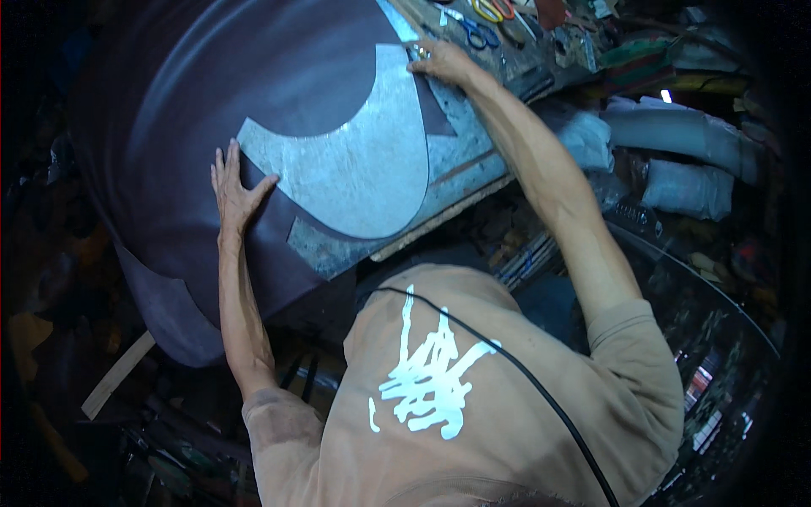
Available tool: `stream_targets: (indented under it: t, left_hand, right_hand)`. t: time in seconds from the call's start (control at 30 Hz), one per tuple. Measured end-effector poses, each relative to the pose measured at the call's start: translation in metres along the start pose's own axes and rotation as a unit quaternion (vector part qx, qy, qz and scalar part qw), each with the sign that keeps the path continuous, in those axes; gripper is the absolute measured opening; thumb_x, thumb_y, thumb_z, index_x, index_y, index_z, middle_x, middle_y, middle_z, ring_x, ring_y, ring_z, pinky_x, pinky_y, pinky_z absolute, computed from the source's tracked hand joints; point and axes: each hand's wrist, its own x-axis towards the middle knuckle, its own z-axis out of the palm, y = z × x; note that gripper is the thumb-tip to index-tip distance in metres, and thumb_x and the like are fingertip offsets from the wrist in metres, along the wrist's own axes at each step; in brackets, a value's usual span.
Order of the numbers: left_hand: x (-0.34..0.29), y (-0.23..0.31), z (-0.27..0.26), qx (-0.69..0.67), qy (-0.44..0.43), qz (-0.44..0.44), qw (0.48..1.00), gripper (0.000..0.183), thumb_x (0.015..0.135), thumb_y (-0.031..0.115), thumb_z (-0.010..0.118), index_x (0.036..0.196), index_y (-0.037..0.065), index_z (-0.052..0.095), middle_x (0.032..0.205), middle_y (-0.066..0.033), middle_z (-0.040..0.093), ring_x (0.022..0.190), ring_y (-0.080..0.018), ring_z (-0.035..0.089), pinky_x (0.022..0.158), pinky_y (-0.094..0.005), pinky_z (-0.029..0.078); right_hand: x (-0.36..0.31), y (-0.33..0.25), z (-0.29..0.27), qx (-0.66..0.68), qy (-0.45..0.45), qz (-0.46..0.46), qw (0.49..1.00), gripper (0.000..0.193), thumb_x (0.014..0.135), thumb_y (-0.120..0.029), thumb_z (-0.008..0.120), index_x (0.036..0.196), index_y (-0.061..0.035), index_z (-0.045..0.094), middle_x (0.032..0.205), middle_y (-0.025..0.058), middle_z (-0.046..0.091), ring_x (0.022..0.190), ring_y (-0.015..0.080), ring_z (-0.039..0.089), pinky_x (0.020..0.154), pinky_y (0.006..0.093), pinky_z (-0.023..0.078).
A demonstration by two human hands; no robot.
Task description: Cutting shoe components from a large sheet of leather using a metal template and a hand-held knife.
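Hands: two, your left hand (239, 196) at 10 o'clock, your right hand (445, 63) at 12.
Template (376, 156): you have one, near 12 o'clock.
Sheet (182, 93): one, at 10 o'clock from you.
Bench (321, 250): one, spanning 11 to 1 o'clock.
Blue scissors (480, 35): one pair, at 1 o'clock.
Wood strip (118, 376): you have one, at 8 o'clock.
Cable (541, 390): one, between 4 and 5 o'clock.
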Motion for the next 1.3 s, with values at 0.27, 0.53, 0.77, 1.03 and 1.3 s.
stream_targets:
  t: [0.27, 0.53, 0.77, 1.03, 1.3]
  left_hand:
    - [0.002, 0.001, 0.001, 0.03, 0.031, 0.022, 0.999, 0.103, 0.071, 0.06, 0.072, 0.147, 0.005, 0.03, 0.153, -0.012, 0.032, 0.144, -0.0329, 0.018, 0.117, -0.0492, 0.011]
    - [-0.008, -0.005, 0.003, 0.036, 0.018, 0.008, 0.999, 0.103, 0.072, 0.06, 0.072, 0.147, 0.005, 0.03, 0.153, -0.012, 0.031, 0.145, -0.0327, 0.018, 0.117, -0.0495, 0.011]
    - [-0.005, -0.003, 0.005, 0.044, 0.023, 0.022, 0.999, 0.104, 0.071, 0.062, 0.071, 0.148, 0.005, 0.03, 0.153, -0.0121, 0.031, 0.145, -0.0326, 0.017, 0.117, -0.0495, 0.011]
    - [-0.002, -0.004, 0.003, 0.045, 0.017, 0.022, 0.999, 0.095, 0.076, 0.053, 0.072, 0.147, 0.005, 0.031, 0.153, -0.0141, 0.03, 0.144, -0.0346, 0.019, 0.117, -0.0498, 0.01]
    - [0.001, 0.006, -0.016, 0.074, -0.045, -0.01, 0.996, 0.09, 0.074, 0.05, 0.075, 0.144, 0.006, 0.039, 0.154, -0.0149, 0.028, 0.144, -0.0358, 0.019, 0.116, -0.051, 0.015]
  right_hand:
    - [0.008, 0.014, 0.001, 0.042, 0.068, -0.069, 0.994, 0.055, 0.075, -0.032, 0.073, 0.124, -0.0103, 0.06, 0.102, 0.021, 0.067, 0.092, 0.034, 0.065, 0.081, 0.0418, 0.051]
    - [-0.004, -0.013, -0.005, 0.092, -0.01, -0.012, 0.996, 0.055, 0.075, -0.029, 0.073, 0.124, -0.0104, 0.06, 0.093, 0.0184, 0.067, 0.077, 0.0287, 0.063, 0.07, 0.0395, 0.051]
    - [0.001, 0.003, 0.002, 0.059, 0.041, -0.059, 0.996, 0.056, 0.076, -0.029, 0.073, 0.126, -0.0078, 0.058, 0.114, 0.0225, 0.064, 0.102, 0.0346, 0.063, 0.087, 0.0407, 0.051]
    - [0.005, -0.006, 0.002, 0.046, 0.032, -0.057, 0.997, 0.052, 0.078, -0.029, 0.071, 0.123, -0.0064, 0.06, 0.115, 0.022, 0.064, 0.105, 0.0348, 0.062, 0.091, 0.0413, 0.049]
    - [0.003, -0.008, 0.001, -0.001, 0.046, -0.098, 0.994, 0.053, 0.083, -0.039, 0.066, 0.128, -0.0127, 0.059, 0.108, 0.0234, 0.066, 0.1, 0.0384, 0.064, 0.088, 0.0443, 0.05]
